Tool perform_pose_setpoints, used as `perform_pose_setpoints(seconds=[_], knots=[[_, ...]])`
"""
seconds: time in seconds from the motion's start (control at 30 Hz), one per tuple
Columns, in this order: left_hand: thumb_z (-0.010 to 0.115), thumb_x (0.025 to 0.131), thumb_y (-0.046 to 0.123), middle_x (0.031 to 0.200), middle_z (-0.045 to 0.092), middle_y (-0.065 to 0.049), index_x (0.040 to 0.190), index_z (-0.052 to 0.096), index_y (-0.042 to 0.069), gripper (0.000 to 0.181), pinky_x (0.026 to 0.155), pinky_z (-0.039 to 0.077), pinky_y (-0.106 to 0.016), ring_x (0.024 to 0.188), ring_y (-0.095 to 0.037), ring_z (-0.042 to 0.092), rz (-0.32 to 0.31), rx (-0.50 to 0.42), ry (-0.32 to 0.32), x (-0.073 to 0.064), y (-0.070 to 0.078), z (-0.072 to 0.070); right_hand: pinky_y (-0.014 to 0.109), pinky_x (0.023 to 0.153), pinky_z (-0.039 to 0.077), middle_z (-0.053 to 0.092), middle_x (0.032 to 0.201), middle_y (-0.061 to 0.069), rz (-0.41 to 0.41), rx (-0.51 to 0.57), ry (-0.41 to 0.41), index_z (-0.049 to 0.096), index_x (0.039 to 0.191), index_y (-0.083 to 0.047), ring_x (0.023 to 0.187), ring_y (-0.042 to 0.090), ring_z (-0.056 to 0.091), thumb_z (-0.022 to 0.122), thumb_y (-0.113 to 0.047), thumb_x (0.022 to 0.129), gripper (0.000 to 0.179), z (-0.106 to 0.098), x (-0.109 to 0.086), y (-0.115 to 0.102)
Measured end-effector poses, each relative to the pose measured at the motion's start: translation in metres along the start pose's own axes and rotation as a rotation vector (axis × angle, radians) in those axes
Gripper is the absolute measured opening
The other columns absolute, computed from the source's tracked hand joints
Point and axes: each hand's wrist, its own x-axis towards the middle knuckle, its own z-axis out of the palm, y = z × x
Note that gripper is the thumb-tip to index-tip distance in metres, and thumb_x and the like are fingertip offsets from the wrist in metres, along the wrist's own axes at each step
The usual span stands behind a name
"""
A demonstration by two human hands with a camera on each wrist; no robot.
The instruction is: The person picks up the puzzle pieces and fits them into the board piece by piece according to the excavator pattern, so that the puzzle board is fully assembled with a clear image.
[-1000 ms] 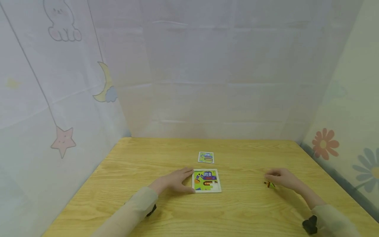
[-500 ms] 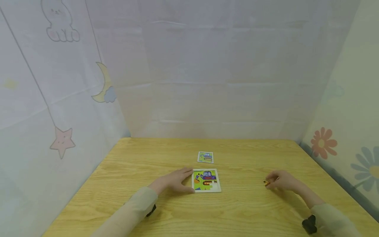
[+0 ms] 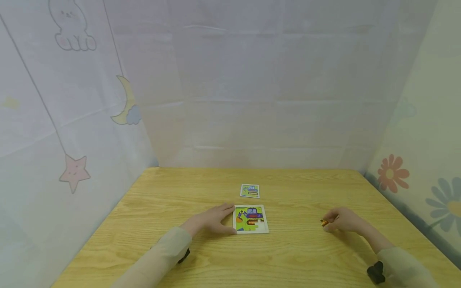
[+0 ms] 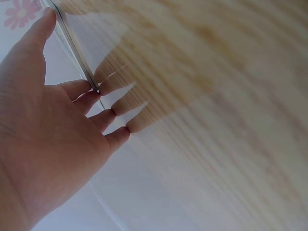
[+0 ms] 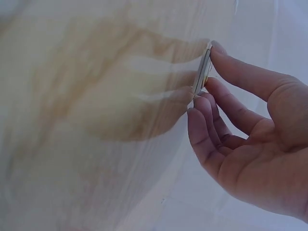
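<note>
A jigsaw puzzle in a white square frame lies on the table, showing a purple digger on green. A pale gap shows at its lower right. My left hand rests at the frame's left side, thumb and fingertips touching its edge; the fingers look loosely extended. Well to the right, my right hand pinches a small orange and dark puzzle piece between thumb and fingers. In the right wrist view the puzzle piece is seen edge-on, tilted close to the tabletop. Its picture side is mostly hidden.
Behind the puzzle lies a small square card with a similar digger picture. The wooden table ends at a pale cloth wall at the back. Printed cloth walls stand at both sides.
The right fingers have turned the puzzle piece: green and stripes showed a second ago, mostly orange now. The right hand has shifted slightly. My left hand stays at the puzzle frame.
</note>
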Motion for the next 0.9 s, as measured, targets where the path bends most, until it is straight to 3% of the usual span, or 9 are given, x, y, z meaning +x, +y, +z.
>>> perform_pose_setpoints(seconds=[0.37, 0.6, 0.9], knots=[[0.058, 0.084, 0.059, 0.156, 0.022, -0.007, 0.149, 0.026, 0.011, 0.088, 0.116, 0.022, -0.048, 0.143, -0.031, 0.020, -0.004, 0.005, -0.002, 0.0002, 0.0012, -0.0004, 0.031, 0.065, 0.048, 0.062, 0.094, 0.010, 0.009, -0.015, 0.002, 0.064, 0.097, 0.002, 0.084, 0.020, 0.054, 0.078, -0.019, 0.074, 0.033, 0.0011, 0.0012, -0.0019], [0.058, 0.084, 0.059, 0.156, 0.022, -0.006, 0.149, 0.026, 0.009, 0.087, 0.115, 0.022, -0.049, 0.143, -0.031, 0.019, 0.002, -0.011, -0.002, -0.0006, 0.0012, -0.0004, 0.028, 0.059, 0.043, 0.056, 0.085, 0.007, 0.044, -0.013, 0.003, 0.060, 0.094, 0.003, 0.073, 0.018, 0.048, 0.080, -0.021, 0.073, 0.037, 0.0022, 0.0007, -0.0002], [0.057, 0.085, 0.059, 0.156, 0.021, -0.005, 0.149, 0.025, 0.011, 0.087, 0.116, 0.021, -0.048, 0.143, -0.030, 0.019, -0.001, -0.002, -0.004, 0.0001, 0.0015, 0.0000, 0.026, 0.060, 0.044, 0.056, 0.085, 0.007, 0.018, 0.011, -0.013, 0.055, 0.096, 0.003, 0.075, 0.016, 0.049, 0.076, -0.021, 0.077, 0.037, 0.0011, 0.0024, 0.0034]])
